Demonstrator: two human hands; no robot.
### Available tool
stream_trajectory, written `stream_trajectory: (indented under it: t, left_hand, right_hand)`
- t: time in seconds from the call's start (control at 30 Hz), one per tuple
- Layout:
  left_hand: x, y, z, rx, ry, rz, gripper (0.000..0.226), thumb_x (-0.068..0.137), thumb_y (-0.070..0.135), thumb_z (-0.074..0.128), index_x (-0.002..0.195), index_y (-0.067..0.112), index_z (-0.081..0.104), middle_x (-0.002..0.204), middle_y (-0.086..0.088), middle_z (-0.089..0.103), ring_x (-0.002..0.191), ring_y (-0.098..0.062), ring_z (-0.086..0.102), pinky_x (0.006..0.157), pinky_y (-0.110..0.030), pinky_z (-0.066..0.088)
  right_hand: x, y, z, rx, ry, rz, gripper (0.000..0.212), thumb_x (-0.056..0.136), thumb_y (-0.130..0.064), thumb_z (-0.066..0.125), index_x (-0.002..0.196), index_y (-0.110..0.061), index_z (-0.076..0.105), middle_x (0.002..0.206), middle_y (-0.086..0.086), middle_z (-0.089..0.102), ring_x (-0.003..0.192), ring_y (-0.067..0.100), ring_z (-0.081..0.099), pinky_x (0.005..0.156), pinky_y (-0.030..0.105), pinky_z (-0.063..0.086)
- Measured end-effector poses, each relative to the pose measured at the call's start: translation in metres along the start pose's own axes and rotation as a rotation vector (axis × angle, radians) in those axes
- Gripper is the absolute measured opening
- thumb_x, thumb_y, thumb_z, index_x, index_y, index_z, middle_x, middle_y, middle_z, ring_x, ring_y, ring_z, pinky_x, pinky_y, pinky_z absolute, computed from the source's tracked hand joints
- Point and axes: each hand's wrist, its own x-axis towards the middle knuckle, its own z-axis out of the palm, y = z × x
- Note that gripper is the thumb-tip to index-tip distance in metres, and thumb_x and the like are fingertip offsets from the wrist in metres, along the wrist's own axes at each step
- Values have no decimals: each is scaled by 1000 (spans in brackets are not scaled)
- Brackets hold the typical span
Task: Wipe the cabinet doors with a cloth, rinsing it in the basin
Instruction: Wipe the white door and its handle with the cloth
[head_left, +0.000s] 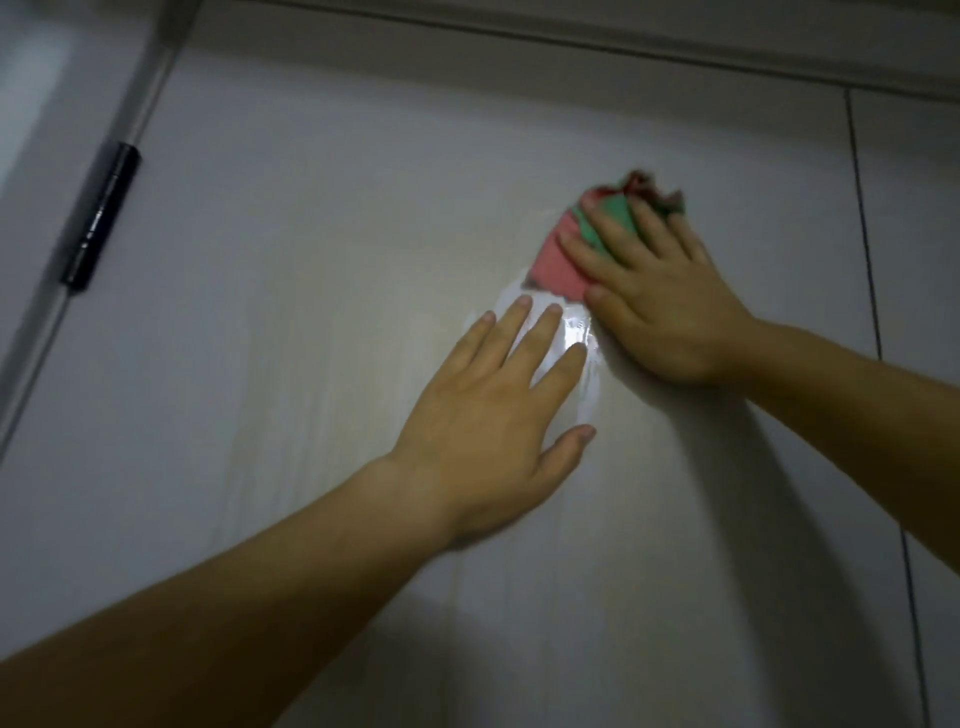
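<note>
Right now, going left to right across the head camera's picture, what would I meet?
The black hinge → left hand flat on the cabinet door → right hand pressing the cloth → dark seam.

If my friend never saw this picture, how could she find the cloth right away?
Start with the big pale cabinet door that fills the view. Look at the right hand pressed on it, higher up than the left hand. The cloth is bunched under its fingers, the only colourful thing there: pink and green.
</note>
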Motion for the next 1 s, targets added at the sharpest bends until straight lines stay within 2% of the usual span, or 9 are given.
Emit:
stream_trajectory:
  t: [0.1, 0.3, 0.43, 0.6, 0.7, 0.77, 0.83, 0.9, 1.0]
  left_hand:
    - [-4, -4, 1, 5, -15, 3, 72, 99, 61, 25, 159, 21, 29, 169, -10, 18, 157, -30, 10, 127, -51, 14]
    - [-9, -17, -8, -60, -13, 46, 68, 103, 58, 25, 162, 24, 20, 171, -6, 8, 158, -24, 2, 129, -42, 6]
    - [-33, -68, -23, 11, 157, -121, 66, 99, 50, 32, 154, 15, 41, 162, -16, 34, 151, -39, 28, 124, -54, 22]
    - [-60, -140, -37, 104, 100, -436, 75, 95, 56, 22, 157, 14, 32, 166, -17, 24, 154, -41, 16, 124, -60, 7]
    - [-71, -171, -39, 59, 106, -512, 76, 97, 57, 19, 160, 14, 24, 168, -14, 19, 156, -36, 12, 126, -55, 4]
    - [-84, -187, -37, 20, 124, -487, 75, 99, 55, 21, 160, 11, 24, 168, -13, 19, 156, -32, 13, 127, -50, 5]
    - [-98, -198, -32, 0, 137, -429, 73, 101, 52, 24, 160, 8, 24, 169, -12, 17, 157, -29, 13, 128, -46, 7]
    - [-107, -202, -25, -5, 127, -389, 73, 103, 52, 22, 161, 9, 18, 170, -10, 10, 158, -25, 6, 128, -44, 3]
    - [-110, -206, -20, 13, 116, -366, 75, 103, 56, 18, 163, 11, 9, 171, -8, 1, 158, -23, -2, 128, -44, -1]
  right_hand:
    - [3, 6, -2, -32, -29, -31, 62, 99, -60, 1, 158, -43, -10, 168, -8, -16, 151, 18, -23, 124, 42, -14]
    - [90, 15, -18, 27, -2, 264, 60, 105, -56, 10, 160, -39, -6, 170, -1, -11, 156, 30, -12, 124, 51, -8]
    - [50, -42, -6, 2, 72, 92, 69, 95, -52, 11, 161, -33, 14, 170, 5, 10, 155, 39, 7, 123, 54, 5]
    - [0, -99, 13, -13, -1, -200, 62, 101, -48, 24, 159, -29, 28, 168, 3, 21, 154, 36, 15, 125, 56, 11]
    - [54, -67, -2, -41, 75, -28, 68, 98, -52, 15, 161, -28, 19, 169, 11, 17, 154, 41, 13, 124, 56, 9]
    - [92, -47, -13, 5, 34, 185, 69, 96, -58, 4, 161, -35, 0, 171, 5, -3, 156, 36, -4, 125, 53, -3]
    - [101, -55, -15, 33, 8, 241, 71, 95, -61, -1, 161, -36, -7, 170, 2, -11, 155, 33, -12, 124, 52, -8]
    - [83, -86, -11, 10, 21, 143, 74, 93, -59, -3, 161, -33, -1, 171, 5, -5, 156, 36, -8, 124, 53, -6]
    - [35, -135, 5, -25, 36, -129, 67, 99, -51, 11, 162, -31, 16, 170, 3, 11, 155, 37, 7, 125, 55, 3]
